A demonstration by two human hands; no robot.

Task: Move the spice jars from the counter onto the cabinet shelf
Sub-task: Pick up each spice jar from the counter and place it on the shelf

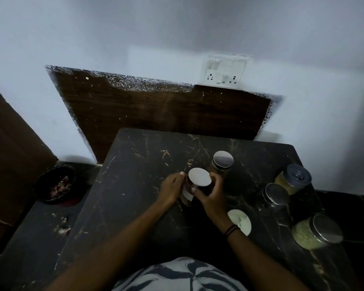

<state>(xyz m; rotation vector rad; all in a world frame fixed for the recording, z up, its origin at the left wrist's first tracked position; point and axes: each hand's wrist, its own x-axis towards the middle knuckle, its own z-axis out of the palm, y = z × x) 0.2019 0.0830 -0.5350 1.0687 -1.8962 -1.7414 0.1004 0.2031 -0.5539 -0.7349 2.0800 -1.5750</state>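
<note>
**Both hands on one jar at the middle of the counter**

The left hand and the right hand close from either side on a single jar with a flat silver lid; the left fingers curl against its labelled side, the right fingers and thumb wrap its other side; whether its base touches the dark marble counter or sits just above it cannot be told; the right wrist wears a dark band.

Just behind the held jar stands a second jar with a shiny round lid, close to the right fingertips; a white round lid shows beside the right wrist, partly hidden by the forearm; along the right edge of the counter stand three more jars: one with a dark lid and yellowish contents, one with a steel lid beside it, and one nearest the person with pale green contents.

To the left, on a lower surface, sits a dark bowl with reddish scraps; a wooden panel leans on the white wall behind the counter, beside a switchboard.
</note>
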